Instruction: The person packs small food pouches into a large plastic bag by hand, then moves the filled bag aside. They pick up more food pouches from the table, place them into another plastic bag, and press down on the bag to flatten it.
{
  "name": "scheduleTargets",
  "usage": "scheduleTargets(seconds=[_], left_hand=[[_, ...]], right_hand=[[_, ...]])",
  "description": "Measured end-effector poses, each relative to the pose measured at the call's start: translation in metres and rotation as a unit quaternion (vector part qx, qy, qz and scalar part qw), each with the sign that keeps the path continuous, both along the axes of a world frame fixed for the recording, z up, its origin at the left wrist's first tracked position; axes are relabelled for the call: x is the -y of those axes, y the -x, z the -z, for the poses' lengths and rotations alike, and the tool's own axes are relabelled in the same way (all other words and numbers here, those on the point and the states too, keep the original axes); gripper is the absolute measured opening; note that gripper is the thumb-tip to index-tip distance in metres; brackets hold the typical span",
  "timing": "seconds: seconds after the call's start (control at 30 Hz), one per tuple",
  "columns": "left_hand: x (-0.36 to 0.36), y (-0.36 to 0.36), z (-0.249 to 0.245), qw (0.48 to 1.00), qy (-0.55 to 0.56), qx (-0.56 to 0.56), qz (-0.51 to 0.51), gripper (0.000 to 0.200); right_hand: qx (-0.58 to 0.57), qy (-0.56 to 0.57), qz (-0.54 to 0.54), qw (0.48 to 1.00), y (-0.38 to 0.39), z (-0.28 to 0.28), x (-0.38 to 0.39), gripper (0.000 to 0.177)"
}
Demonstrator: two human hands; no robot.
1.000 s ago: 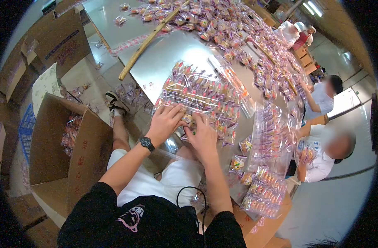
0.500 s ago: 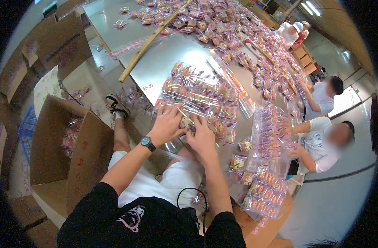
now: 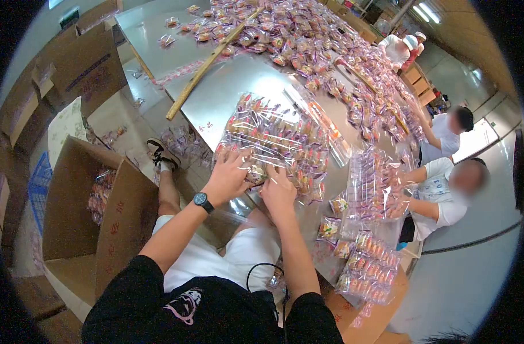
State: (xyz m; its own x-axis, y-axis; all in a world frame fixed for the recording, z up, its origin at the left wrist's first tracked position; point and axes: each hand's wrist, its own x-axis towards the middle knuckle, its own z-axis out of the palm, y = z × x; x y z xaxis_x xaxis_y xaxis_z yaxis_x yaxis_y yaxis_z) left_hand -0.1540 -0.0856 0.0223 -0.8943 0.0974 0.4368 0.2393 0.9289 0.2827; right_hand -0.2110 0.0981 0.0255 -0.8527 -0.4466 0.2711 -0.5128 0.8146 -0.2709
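Note:
A large clear bag of small wrapped packets (image 3: 273,132) lies on the metal table (image 3: 210,92) in front of me. My left hand (image 3: 230,176) rests on the bag's near left edge, fingers bent over the plastic. Close beside it, my right hand (image 3: 278,189) presses on the same near edge. One packet (image 3: 255,174) shows between the two hands. Both thumbs point toward each other at the bag's edge, where the finger contact is partly hidden by glare.
Loose packets (image 3: 308,34) are heaped across the far table, with a wooden strip (image 3: 210,63) at its left. An open cardboard box (image 3: 72,200) stands at left. On the right, a co-worker (image 3: 439,189) handles another filled bag (image 3: 368,189); more bagged packets (image 3: 368,269) lie nearer.
Both hands stay on the bag's near edge, with small finger shifts. The co-worker's hands have moved slightly on the other bag. The view has shifted a little.

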Motion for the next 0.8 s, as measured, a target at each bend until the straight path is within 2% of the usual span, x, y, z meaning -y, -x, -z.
scheduleTargets(seconds=[0.1, 0.3, 0.4, 0.5, 0.8], left_hand=[[0.000, 0.001, 0.004, 1.000, -0.015, -0.016, -0.005, 0.060], [-0.005, -0.001, 0.006, 0.999, -0.001, -0.025, -0.030, 0.054], [-0.008, 0.000, 0.006, 0.999, -0.001, -0.024, -0.042, 0.052], [-0.009, 0.002, 0.009, 0.997, 0.008, -0.062, -0.055, 0.052], [-0.004, 0.003, 0.008, 0.997, 0.013, -0.062, -0.043, 0.062]], right_hand=[[-0.021, -0.011, 0.006, 1.000, 0.000, 0.001, -0.001, 0.051], [0.031, -0.039, 0.013, 0.999, -0.004, -0.012, 0.004, 0.048], [0.021, -0.050, 0.015, 0.998, -0.007, -0.024, 0.007, 0.047], [0.030, -0.048, 0.015, 0.998, -0.006, -0.024, 0.007, 0.047], [0.057, -0.055, 0.062, 0.995, -0.004, -0.017, 0.014, 0.035]])
